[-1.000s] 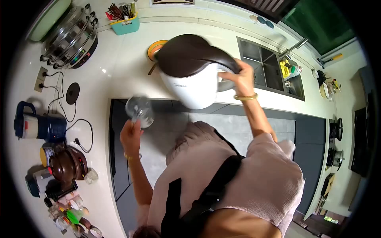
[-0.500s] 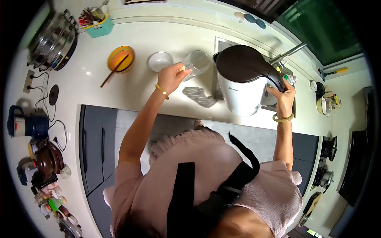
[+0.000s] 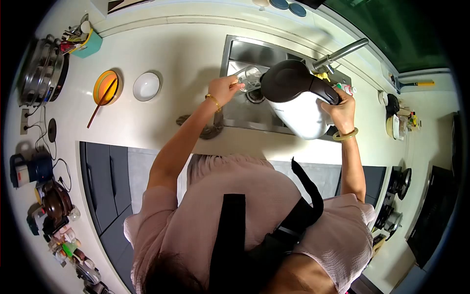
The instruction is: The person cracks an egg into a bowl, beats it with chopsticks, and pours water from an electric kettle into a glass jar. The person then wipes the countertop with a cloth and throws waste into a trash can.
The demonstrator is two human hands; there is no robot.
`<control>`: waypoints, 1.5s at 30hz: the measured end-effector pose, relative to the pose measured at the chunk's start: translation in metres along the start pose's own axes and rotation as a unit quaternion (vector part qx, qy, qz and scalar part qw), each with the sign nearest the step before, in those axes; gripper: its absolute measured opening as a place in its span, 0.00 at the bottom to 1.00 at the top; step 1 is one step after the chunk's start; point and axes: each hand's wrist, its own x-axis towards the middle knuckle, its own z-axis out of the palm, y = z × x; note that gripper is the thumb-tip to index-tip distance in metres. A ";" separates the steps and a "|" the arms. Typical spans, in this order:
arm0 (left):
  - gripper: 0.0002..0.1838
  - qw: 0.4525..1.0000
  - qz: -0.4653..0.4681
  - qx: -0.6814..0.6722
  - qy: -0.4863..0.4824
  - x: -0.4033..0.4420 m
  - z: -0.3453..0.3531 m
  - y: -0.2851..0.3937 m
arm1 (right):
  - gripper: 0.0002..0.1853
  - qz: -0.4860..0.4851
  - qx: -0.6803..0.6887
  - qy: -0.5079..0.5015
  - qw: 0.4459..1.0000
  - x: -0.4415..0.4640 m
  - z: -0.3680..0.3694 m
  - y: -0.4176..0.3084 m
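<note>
My right hand (image 3: 342, 112) is wrapped round the dark handle of a white electric kettle (image 3: 301, 116) with a brown lid. The kettle tilts to the left over the sink (image 3: 250, 51), its spout by the rim of a clear glass mug (image 3: 250, 77). My left hand (image 3: 224, 91) pinches the mug by its handle and holds it over the sink, left of the kettle. Whether water is flowing between them I cannot make out. A grey striped cloth (image 3: 211, 129) lies on the counter under my left forearm, partly hidden.
Left of the sink stand a white bowl (image 3: 146, 86) and an orange bowl (image 3: 106, 85) with brown chopsticks (image 3: 100, 109) across it. The tap (image 3: 340, 55) rises behind the kettle. A steamer (image 3: 41, 73) and a turquoise utensil holder (image 3: 89, 45) sit at the far left.
Both hands have brought the mug and kettle over the sink. The kettle has gone from nearly upright to tilted, its spout now close to the mug. The camera view has shifted right.
</note>
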 end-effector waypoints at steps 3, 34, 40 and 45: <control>0.18 1.000 0.012 0.002 -0.019 0.010 0.013 0.003 | 0.12 0.043 0.012 0.027 0.999 0.001 -0.004 0.019; 0.13 0.982 -0.012 0.073 -0.176 0.082 0.052 0.018 | 0.10 0.095 0.081 0.138 0.983 -0.011 -0.011 0.077; 0.14 0.964 0.114 0.153 -0.185 0.080 0.055 0.026 | 0.11 0.105 0.054 0.105 0.987 -0.003 -0.006 0.081; 0.13 0.960 0.154 0.155 -0.176 0.085 0.055 0.029 | 0.12 0.107 0.054 0.091 0.989 0.001 -0.002 0.072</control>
